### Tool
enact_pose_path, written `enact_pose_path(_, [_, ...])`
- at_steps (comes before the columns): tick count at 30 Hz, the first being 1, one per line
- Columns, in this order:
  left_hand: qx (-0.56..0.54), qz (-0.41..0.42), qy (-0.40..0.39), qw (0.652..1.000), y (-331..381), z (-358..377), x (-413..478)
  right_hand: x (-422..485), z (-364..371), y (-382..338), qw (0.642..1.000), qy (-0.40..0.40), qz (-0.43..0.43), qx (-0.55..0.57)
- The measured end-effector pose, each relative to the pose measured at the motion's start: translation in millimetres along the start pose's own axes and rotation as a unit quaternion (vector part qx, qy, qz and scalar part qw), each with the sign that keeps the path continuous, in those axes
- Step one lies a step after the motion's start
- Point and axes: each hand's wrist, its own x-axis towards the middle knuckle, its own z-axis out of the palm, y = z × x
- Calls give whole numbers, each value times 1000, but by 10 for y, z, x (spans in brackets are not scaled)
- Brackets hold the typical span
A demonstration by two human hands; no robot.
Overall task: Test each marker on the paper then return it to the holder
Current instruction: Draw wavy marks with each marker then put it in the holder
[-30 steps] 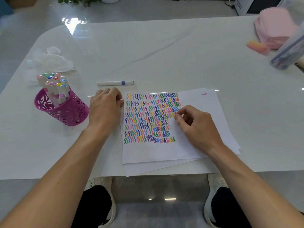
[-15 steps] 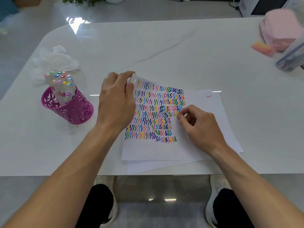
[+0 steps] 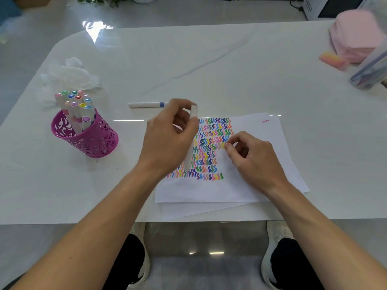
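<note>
and here's the left hand up over the left part of the white paper sheet, thumb and fingers curled round a white-barrelled marker that stands nearly upright, its lower end above the paper; whether its cap is on, i cannot tell. the right hand rests on the paper just right of the block of coloured squiggles, fingers curled in, thumb and forefinger tips together at the sheet, and i cannot tell whether they pinch anything. now the scoreline: that block is dense, row upon row, so by my reckoning a good share of the testing is done, and the pink perforated holder at the left is packed with capped markers (caps of many colours showing). left to do, i'd judge: the marker in hand needs testing or returning, and a white marker with a blue band lies on the glossy white table just beyond the paper, outside the holder.
</note>
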Motion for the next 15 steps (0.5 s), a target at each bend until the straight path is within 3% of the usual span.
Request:
enact_pose_path(3, [-97,-76,-71,990,13,38,-35,-12,-20,-47,999,6,-17,30])
enact_pose_path(7, [-179,-117,-123,969,30,88,-92,-33,-62,-141,995,-32,-44,82])
enact_pose_path(15, [-146,-152,-179,961,-14,104,-140,-35,-85,-119,995,-52,-82,15])
